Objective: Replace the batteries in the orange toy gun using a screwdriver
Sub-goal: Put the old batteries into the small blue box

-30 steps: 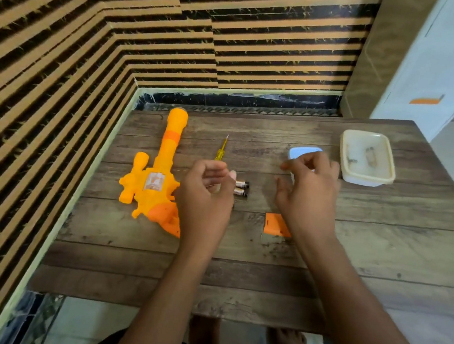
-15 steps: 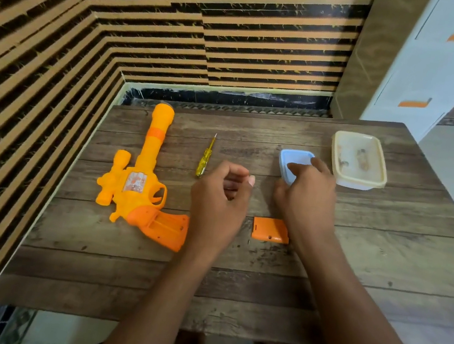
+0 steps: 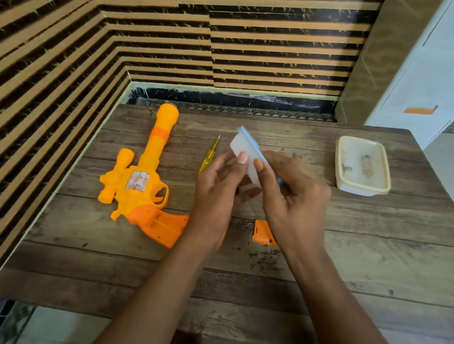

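Observation:
The orange toy gun (image 3: 138, 186) lies on the wooden table (image 3: 380, 262) at the left, its open battery compartment in the grip facing up. The yellow screwdriver (image 3: 208, 158) lies just right of the barrel. The orange battery cover (image 3: 262, 233) rests on the table under my right wrist. Both hands hold a small white box with a blue lid (image 3: 244, 145), tilted and lifted above the table. My right hand (image 3: 293, 203) grips its lid side, and my left hand (image 3: 214, 199) pinches its white side. No batteries show on the table.
A cream plastic container (image 3: 361, 188) with small bits inside stands at the back right of the table. Striped walls close off the left and back sides. A white cabinet (image 3: 447, 70) stands beyond the right corner.
The two batteries that lay on the table are gone from view after my left hand closed over them. My right hand lifted the blue-lidded box off the table, and my left hand joined it.

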Motion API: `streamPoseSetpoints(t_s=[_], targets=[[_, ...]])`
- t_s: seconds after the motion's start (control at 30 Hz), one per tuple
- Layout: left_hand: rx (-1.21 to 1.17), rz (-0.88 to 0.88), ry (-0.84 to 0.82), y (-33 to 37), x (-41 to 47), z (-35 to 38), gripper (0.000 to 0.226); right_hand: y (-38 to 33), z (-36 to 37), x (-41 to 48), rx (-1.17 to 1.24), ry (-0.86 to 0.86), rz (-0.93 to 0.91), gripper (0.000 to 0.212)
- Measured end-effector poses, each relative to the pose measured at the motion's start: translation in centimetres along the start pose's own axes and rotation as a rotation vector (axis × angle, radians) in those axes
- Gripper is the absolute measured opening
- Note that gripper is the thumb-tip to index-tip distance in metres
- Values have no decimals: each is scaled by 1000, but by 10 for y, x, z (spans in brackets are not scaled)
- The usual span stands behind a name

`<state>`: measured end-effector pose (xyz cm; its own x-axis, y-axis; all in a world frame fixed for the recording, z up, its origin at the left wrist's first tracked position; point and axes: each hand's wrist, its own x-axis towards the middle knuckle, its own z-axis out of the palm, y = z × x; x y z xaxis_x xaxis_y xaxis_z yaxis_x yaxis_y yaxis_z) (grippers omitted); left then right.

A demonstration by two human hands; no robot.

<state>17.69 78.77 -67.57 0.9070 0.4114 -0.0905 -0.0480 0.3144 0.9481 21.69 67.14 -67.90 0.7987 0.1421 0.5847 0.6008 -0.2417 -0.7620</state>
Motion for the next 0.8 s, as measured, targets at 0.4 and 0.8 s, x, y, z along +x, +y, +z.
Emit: streamPoseSetpoints(t_s=[0.4,0.8], targets=[[-34,-25,-61,13,0,-7,36,-9,9,-7,-33,54,15,24],[69,-48,-37,21,2,-16,45,-14,15,-8,326,46,257,29]])
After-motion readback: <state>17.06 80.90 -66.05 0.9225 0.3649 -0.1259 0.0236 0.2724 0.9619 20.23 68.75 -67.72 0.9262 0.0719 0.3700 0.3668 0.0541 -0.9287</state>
